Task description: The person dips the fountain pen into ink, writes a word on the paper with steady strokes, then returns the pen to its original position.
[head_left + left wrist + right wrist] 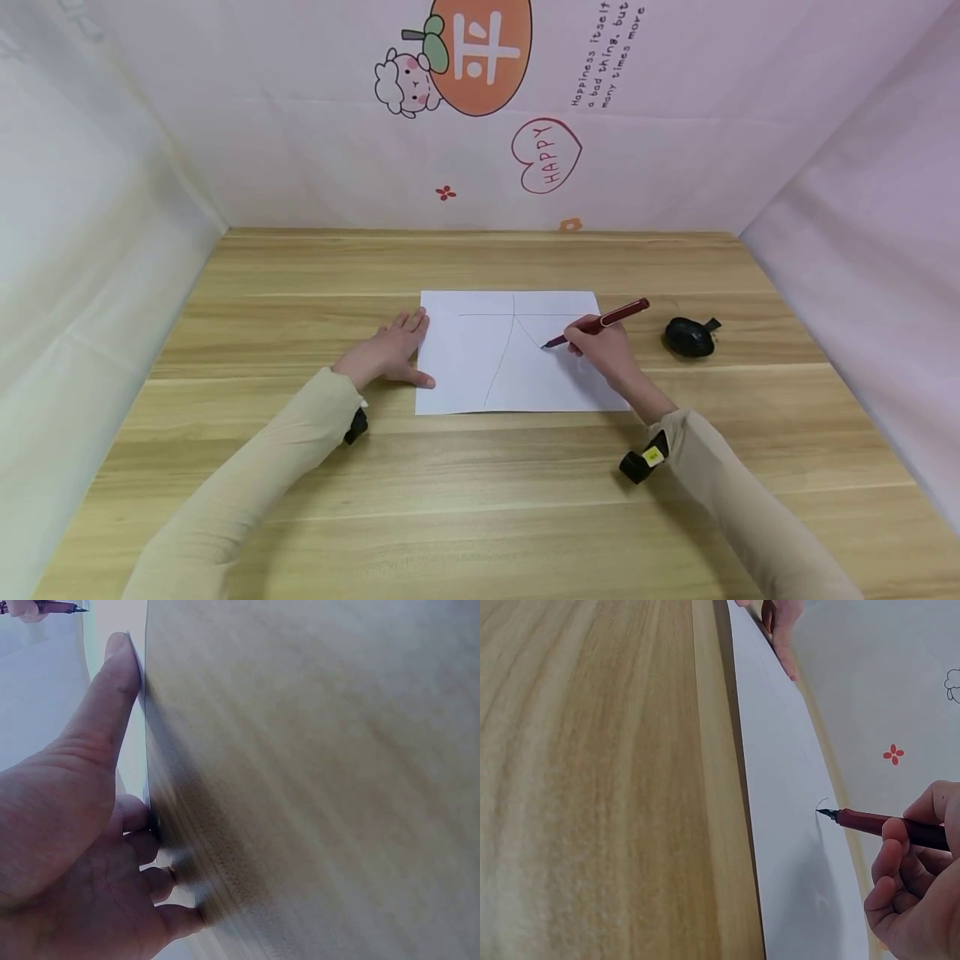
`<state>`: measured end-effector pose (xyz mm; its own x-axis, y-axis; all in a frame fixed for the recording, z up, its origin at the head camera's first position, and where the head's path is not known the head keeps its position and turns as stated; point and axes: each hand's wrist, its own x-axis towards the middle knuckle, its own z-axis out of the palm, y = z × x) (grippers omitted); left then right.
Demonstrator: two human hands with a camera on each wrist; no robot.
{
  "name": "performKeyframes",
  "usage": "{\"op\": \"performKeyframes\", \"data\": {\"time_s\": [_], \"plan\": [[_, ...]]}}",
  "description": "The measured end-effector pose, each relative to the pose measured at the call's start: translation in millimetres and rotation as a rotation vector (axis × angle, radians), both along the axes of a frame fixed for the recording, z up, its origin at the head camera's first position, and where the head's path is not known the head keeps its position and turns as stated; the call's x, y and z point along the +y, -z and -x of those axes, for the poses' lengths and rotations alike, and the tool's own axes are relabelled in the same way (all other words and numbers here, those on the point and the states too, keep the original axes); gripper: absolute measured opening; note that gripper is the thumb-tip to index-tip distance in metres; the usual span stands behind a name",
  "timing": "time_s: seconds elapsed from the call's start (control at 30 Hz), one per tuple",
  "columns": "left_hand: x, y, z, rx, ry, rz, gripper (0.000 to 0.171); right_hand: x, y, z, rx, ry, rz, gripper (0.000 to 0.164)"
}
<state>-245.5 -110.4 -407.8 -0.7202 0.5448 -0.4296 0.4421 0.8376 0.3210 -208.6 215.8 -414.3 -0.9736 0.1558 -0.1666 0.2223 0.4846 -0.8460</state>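
Note:
A sheet of white paper (pixel 457 375) lies on the wooden table, bearing a thin cross and two lines that slant down from the crossing. In the head view my right hand (pixel 606 348) grips a dark red fountain pen (pixel 624 312), its nib at the lower end of the right slanting line. The right wrist view shows the pen (pixel 862 820) pinched between thumb and fingers, nib at the paper (pixel 780 787). My left hand (pixel 392 348) rests on the paper's left edge, fingers straight and thumb apart; the left wrist view shows this hand (pixel 82 802) from the thumb side.
A small black rounded object (pixel 689 337) with a short tab sits right of the paper on the wooden table (pixel 480 475). A white printed cloth (pixel 300 150) stands behind the table, and pale cloth hangs at both sides. Both wrists wear black cameras.

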Motion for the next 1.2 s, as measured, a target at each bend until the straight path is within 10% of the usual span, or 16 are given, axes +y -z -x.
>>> {"op": "performKeyframes", "data": {"time_s": [1.2], "plan": [[1.1,2.6,0.7,0.006,-0.006,0.009,0.107,11.3,-6.5,-7.9,-0.048,-0.036,-0.015,0.026]]}}
